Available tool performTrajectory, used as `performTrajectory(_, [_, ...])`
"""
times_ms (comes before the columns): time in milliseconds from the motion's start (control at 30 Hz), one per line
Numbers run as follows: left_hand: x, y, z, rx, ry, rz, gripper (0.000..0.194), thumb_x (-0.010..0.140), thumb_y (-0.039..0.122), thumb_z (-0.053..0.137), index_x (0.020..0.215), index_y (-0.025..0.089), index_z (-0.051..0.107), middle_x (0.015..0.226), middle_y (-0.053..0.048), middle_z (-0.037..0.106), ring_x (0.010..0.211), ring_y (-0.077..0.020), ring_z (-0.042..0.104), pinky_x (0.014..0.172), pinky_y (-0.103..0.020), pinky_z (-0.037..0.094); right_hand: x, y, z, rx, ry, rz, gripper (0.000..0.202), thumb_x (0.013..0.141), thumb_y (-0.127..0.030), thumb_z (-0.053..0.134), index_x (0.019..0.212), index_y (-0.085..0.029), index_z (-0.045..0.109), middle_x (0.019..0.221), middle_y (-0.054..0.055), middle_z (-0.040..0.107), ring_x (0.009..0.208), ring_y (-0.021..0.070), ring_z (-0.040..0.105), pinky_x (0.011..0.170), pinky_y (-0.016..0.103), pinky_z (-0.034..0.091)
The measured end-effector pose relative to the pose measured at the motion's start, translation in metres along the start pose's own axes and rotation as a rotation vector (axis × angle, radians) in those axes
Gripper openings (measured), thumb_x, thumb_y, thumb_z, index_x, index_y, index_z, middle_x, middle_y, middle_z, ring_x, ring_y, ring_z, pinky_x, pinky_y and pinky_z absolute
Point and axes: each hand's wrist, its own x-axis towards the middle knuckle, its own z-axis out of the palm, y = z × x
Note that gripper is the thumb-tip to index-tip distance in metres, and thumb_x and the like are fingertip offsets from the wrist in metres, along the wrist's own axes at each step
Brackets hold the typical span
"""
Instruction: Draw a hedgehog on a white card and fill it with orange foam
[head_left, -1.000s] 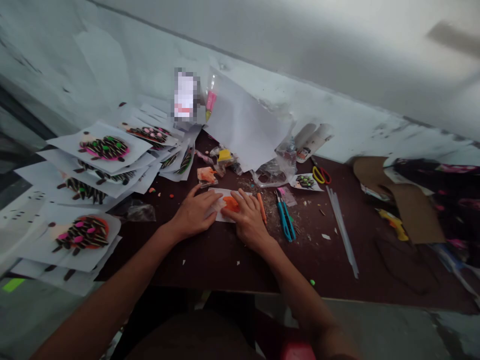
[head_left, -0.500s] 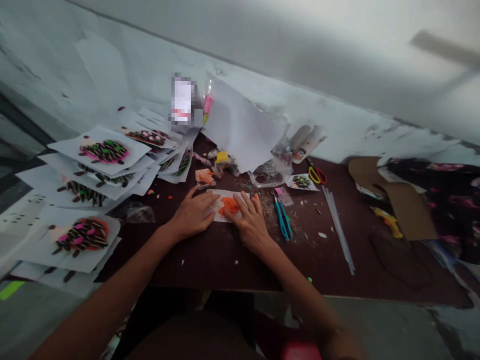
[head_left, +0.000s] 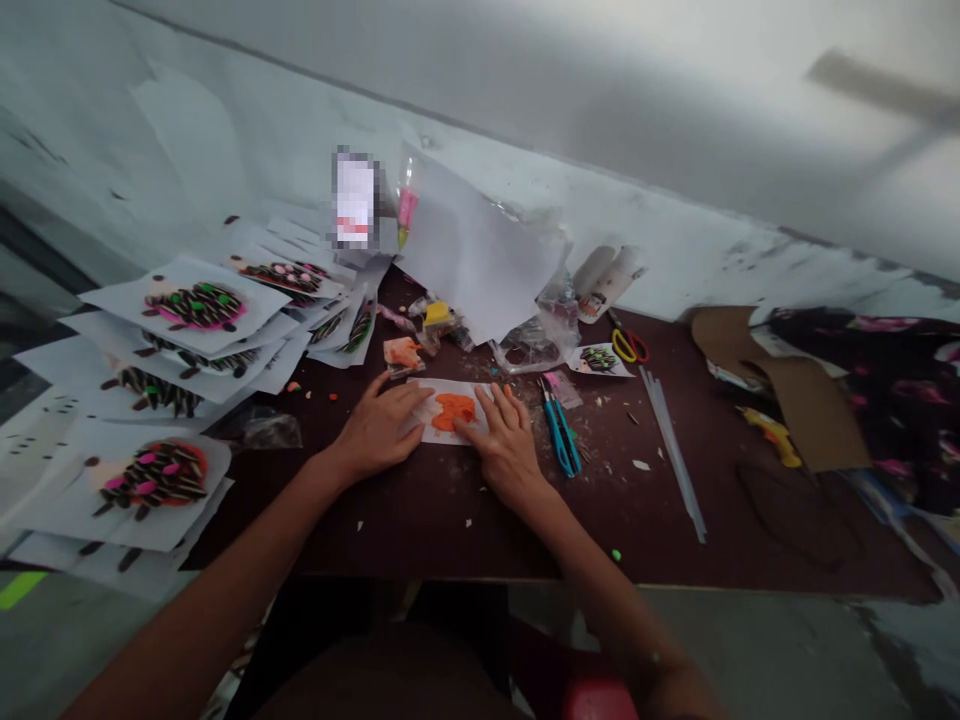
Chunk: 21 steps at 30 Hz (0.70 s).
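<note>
A small white paper [head_left: 444,386] lies flat on the dark table between my hands. Orange clay [head_left: 454,411] is spread on its middle, with a paler patch at its left end. My left hand [head_left: 380,428] rests at the paper's left edge, fingers stretched out over it. At the right end, my right hand [head_left: 508,440] lies with its fingers spread on the paper, the thumb by the orange clay. Neither hand is gripping anything. Just behind my left hand is a lump of orange clay [head_left: 403,352] on a clear wrapper.
Stacked sheets with hedgehog figures [head_left: 191,305] fill the left. Teal-handled cutters [head_left: 561,437], red-yellow scissors [head_left: 628,346] and glue sticks [head_left: 673,455] lie right of my hands. Further right are a yellow glue gun [head_left: 772,435] and cardboard [head_left: 814,425]. Plastic-wrapped paper [head_left: 480,250] leans behind.
The view has shifted slightly, moving the table items a little leftward. My right thumb has drawn slightly back, showing more of the orange clay. Both hands stay on the paper.
</note>
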Motion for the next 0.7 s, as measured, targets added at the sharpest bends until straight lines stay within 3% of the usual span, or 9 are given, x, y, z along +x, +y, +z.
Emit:
performTrajectory(300, [0.003,0.002,-0.003,0.059,-0.030,0.026,0.052,0.084,0.026,0.050,0.134,0.016,0.058,0.131,-0.014,0.066,0.128,-0.0299,0.057,0.120,-0.056,0.027,-0.002,0.006,-0.009,0.061,0.026,0.137,0.059,0.086,-0.002,0.055,0.133,-0.037,0.065,0.159,0.008,0.040,0.149,0.0308,0.028,0.113,0.053,0.028])
performTrajectory(533, [0.015,0.008,-0.008,0.074,-0.069,0.035,0.055,0.076,0.021,0.056,0.132,0.016,0.060,0.130,-0.016,0.063,0.128,-0.0358,0.053,0.118,-0.060,0.031,0.003,0.005,-0.007,-0.008,-0.051,0.133,0.056,0.087,-0.008,0.060,0.136,-0.034,0.061,0.159,0.009,0.039,0.149,0.0317,0.026,0.114,0.053,0.025])
performTrajectory(700, [0.022,0.009,0.000,-0.068,-0.100,0.063,0.066,0.074,0.012,0.050,0.140,0.015,0.051,0.148,-0.014,0.051,0.137,-0.0287,0.048,0.117,-0.048,0.038,0.002,0.002,-0.008,-0.036,-0.076,0.132,0.049,0.089,-0.012,0.059,0.135,-0.029,0.062,0.158,0.014,0.040,0.149,0.0338,0.026,0.115,0.055,0.024])
